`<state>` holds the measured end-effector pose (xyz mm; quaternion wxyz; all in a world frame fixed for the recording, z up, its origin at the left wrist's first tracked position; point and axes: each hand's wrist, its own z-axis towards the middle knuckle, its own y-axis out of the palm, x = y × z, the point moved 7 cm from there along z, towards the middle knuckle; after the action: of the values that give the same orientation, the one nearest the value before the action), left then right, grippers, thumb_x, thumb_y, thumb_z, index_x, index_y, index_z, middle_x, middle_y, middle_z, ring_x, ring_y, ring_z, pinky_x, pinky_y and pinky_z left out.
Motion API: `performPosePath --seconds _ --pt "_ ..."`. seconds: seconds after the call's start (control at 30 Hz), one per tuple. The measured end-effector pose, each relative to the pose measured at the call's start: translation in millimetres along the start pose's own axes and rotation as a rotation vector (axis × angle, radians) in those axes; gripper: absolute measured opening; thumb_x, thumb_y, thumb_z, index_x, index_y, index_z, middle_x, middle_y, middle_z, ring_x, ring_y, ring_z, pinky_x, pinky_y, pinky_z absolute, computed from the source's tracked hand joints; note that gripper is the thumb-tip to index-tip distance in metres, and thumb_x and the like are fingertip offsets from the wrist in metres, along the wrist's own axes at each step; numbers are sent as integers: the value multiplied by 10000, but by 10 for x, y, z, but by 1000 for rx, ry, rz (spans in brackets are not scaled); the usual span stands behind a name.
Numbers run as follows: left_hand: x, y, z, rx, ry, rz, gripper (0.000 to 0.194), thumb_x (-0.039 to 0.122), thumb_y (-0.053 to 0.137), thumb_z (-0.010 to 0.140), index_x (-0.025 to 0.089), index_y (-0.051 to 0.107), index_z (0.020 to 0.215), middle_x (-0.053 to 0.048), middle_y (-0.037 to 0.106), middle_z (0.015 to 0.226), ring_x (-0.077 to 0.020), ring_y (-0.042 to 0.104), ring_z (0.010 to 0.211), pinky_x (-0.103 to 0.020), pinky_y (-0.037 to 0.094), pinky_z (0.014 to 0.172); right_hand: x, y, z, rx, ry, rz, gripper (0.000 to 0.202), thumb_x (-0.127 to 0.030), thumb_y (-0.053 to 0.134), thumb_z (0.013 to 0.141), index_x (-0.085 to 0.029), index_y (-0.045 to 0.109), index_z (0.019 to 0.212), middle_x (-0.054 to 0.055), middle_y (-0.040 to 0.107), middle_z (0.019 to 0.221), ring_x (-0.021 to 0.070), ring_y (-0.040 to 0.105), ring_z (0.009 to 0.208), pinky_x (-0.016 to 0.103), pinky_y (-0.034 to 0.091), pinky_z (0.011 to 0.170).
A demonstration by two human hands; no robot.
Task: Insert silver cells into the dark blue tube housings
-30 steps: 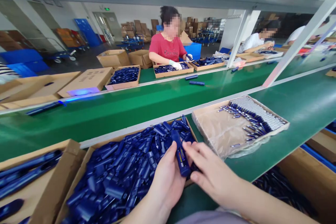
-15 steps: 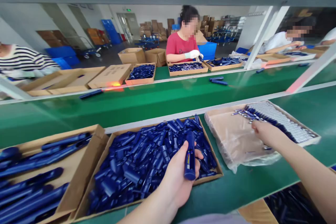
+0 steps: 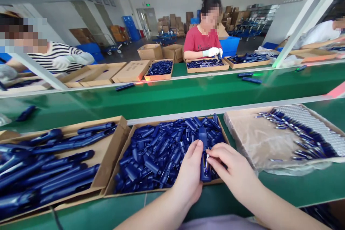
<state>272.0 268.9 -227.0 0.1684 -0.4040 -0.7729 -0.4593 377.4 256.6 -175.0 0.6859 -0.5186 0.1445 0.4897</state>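
My left hand [image 3: 188, 172] is closed around a blue plastic tube-shaped housing [image 3: 206, 176], tilted up over a carton of parts. Thumb and fingers of my right hand [image 3: 234, 169] pinch a slim silver-and-blue part [image 3: 206, 165] against the housing's near side. Whether it sits inside the housing I cannot tell. Beneath and beyond my hands are many short blue plastic pieces [image 3: 153, 165] heaped in the cardboard carton [image 3: 118, 163]. To the right, a film-lined tray [image 3: 266, 142] carries rows of similar slim parts [image 3: 309, 134].
At left, another carton [image 3: 114, 154] holds long blue tubes [image 3: 70, 179]. Behind the cartons runs a green conveyor belt [image 3: 161, 99] with a few blue pieces. Across it, co-workers work at trays, one in a red shirt [image 3: 201, 43]. White slanted posts [image 3: 299, 30] carry an overhead shelf.
My right hand has come from the tray on the right to the housing, bringing a slim part. My left hand still holds the housing. The view has shifted somewhat to the left.
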Motion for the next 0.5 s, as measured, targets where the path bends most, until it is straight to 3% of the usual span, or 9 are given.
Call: performPosePath --seconds 0.17,0.33,0.5 --pt "89 -118 -16 27 22 94 397 427 664 781 124 538 1003 -76 609 993 -73 553 808 -165 437 744 -222 163 -99 -118 -260 -291 362 -266 300 1083 -90 515 1316 151 494 1144 258 513 1045 401 521 889" --pt "147 -338 -14 48 60 136 475 477 675 763 138 501 1047 -46 589 945 -23 508 718 -130 413 684 -333 360 -100 -171 -334 -338 424 -264 248 1078 -49 568 1254 156 514 1115 275 501 1002 429 508 880" --pt "199 -504 -61 42 93 172 499 512 675 751 133 493 1020 -29 568 915 5 466 666 -104 383 631 -489 559 -164 -226 -368 -383 365 -204 314 1036 -59 591 1223 148 535 1140 285 493 1032 437 487 913"
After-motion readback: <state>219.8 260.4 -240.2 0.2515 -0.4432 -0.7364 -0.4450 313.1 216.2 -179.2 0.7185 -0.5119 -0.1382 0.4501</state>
